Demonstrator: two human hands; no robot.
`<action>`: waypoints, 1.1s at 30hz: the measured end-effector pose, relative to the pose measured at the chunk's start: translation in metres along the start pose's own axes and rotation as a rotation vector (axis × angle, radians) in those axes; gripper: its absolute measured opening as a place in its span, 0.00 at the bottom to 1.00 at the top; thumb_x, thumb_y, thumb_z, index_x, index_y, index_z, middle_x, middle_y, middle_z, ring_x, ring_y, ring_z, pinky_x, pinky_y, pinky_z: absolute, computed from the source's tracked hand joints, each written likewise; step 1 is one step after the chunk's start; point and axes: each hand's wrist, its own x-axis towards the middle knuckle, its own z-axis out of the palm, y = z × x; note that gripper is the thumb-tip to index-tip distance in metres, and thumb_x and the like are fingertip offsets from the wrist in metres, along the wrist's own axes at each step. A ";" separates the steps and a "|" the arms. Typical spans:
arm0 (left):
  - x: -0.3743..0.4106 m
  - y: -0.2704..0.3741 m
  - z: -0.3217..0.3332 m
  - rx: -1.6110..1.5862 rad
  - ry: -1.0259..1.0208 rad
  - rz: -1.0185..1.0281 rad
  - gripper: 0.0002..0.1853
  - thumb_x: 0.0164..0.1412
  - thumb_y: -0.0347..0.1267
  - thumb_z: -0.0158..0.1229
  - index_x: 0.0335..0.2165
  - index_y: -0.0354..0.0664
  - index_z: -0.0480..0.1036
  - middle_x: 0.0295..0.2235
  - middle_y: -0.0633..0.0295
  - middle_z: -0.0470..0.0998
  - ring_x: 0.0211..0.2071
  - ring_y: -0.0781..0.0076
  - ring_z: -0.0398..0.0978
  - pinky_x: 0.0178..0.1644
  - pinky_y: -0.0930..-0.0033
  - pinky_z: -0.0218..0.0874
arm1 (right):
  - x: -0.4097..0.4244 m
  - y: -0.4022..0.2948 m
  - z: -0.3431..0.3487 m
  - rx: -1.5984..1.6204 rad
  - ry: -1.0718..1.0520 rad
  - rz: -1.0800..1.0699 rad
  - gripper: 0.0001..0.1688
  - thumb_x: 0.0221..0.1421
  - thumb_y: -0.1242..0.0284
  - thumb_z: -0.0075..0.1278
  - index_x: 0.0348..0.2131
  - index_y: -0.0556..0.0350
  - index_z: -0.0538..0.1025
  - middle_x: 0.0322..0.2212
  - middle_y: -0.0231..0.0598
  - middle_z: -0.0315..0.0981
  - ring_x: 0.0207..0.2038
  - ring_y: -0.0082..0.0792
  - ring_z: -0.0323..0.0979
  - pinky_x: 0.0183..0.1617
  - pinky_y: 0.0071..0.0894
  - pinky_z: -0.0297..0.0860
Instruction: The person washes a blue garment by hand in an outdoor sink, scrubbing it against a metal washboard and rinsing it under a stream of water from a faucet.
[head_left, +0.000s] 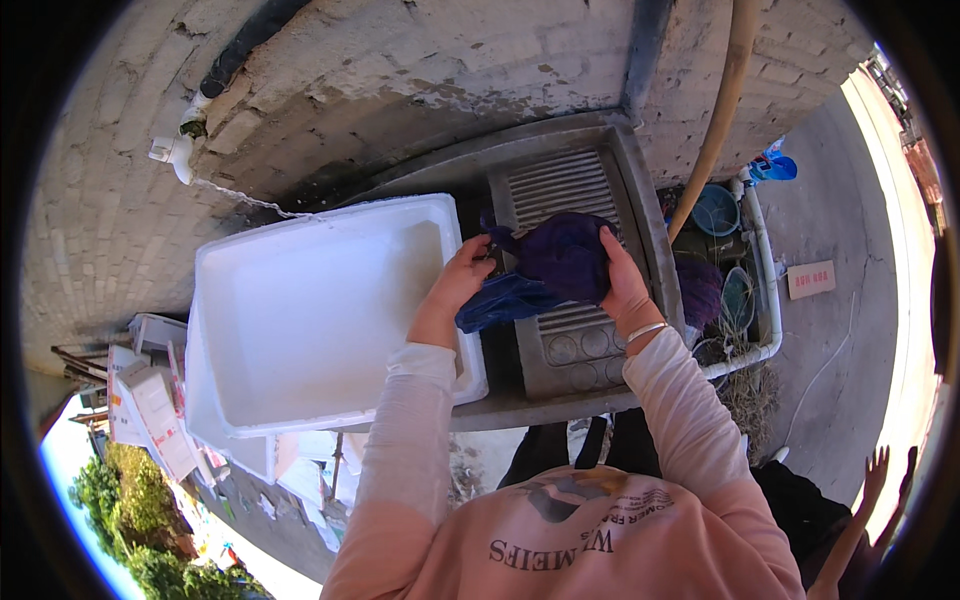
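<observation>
A dark purple cloth (562, 251) is bunched over the ribbed washboard (562, 184) of a stone sink. My right hand (624, 281) grips its right side, thumb on top. At the cloth's left end is my left hand (463, 274), its fingers curled near a twisted strip of it; whether they hold it is unclear. A blue cloth (510, 298) hangs below the purple one, between my hands, over the gap beside a large white foam box (322, 315). Shallow water appears to lie in the box. From a white tap (174, 156) at the upper left, a stream runs to the box's far rim.
A brick wall (420, 67) rises behind the sink. A wooden pole (716, 120) leans at the right, near a blue-green bucket (715, 210) and white pipe (766, 277). Foam boxes (154, 409) are piled at the lower left. Another person's raised arm (851, 525) shows at the lower right.
</observation>
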 end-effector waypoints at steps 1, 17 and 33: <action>0.002 -0.040 -0.014 0.458 0.096 0.039 0.25 0.49 0.29 0.53 0.49 0.48 0.65 0.50 0.54 0.64 0.50 0.56 0.63 0.48 0.63 0.62 | 0.006 0.008 0.004 -0.243 0.146 -0.044 0.30 0.57 0.55 0.42 0.49 0.61 0.66 0.44 0.42 0.69 0.47 0.35 0.67 0.52 0.34 0.63; 0.000 0.045 0.053 -0.519 -0.170 0.131 0.10 0.51 0.26 0.54 0.35 0.40 0.68 0.30 0.65 0.70 0.32 0.77 0.68 0.37 0.75 0.62 | 0.010 -0.014 -0.033 -0.362 0.096 0.029 0.19 0.55 0.62 0.48 0.40 0.59 0.73 0.31 0.35 0.74 0.33 0.27 0.72 0.38 0.24 0.68; 0.017 -0.034 0.167 0.337 0.716 0.513 0.13 0.56 0.37 0.47 0.34 0.40 0.72 0.40 0.53 0.70 0.45 0.51 0.64 0.50 0.55 0.53 | 0.014 0.059 -0.052 -1.640 0.307 -0.811 0.29 0.56 0.54 0.37 0.52 0.50 0.64 0.45 0.49 0.63 0.47 0.51 0.60 0.52 0.49 0.53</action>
